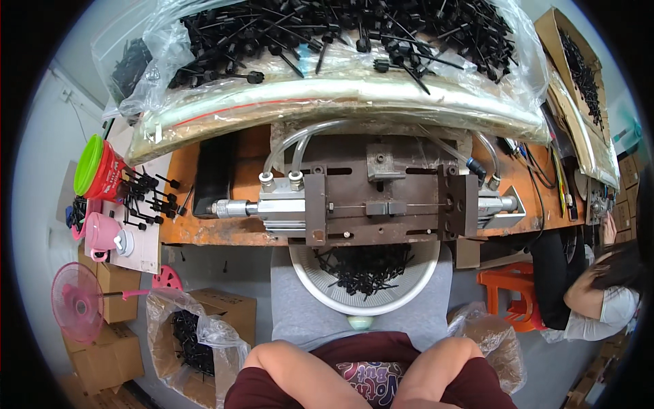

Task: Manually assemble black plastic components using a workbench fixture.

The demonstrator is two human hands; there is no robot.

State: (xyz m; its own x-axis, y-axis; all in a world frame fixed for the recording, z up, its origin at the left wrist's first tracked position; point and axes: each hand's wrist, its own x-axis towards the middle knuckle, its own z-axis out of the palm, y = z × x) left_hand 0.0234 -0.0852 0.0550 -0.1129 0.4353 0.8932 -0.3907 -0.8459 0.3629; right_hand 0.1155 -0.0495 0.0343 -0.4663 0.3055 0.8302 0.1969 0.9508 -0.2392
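The left hand and the right hand both lie out of view past the lower edge, so I cannot tell whether they are spread or pressed together, nor what they hold or touch; the bare left forearm (306, 375) and right forearm (432, 375) slant inward from bent elbows, over a maroon garment (375, 345) with a printed patch; the round basket (361, 309), nearest to the arms, sits over the lap on soft grey cloth (289, 300), its white wall finely slotted; inside it lies a loose tangle of slim black pieces (368, 269); just beyond, at the bench edge, stands a metal fixture (415, 184), a dark brown plate with two upright end blocks, a thin rod (347, 206) stretching between them through a small central block; silvery cylinders flank it, the left one (283, 208) ribbed, and clear, glossy tubing (293, 142) arches behind; the bench (180, 235) is worn orange, its surface scuffed; at the back, crinkled transparent plastic (153, 88) surrounds a heap of black stemmed parts (340, 31), each stem thin and straight, the heads chunky and ridged.
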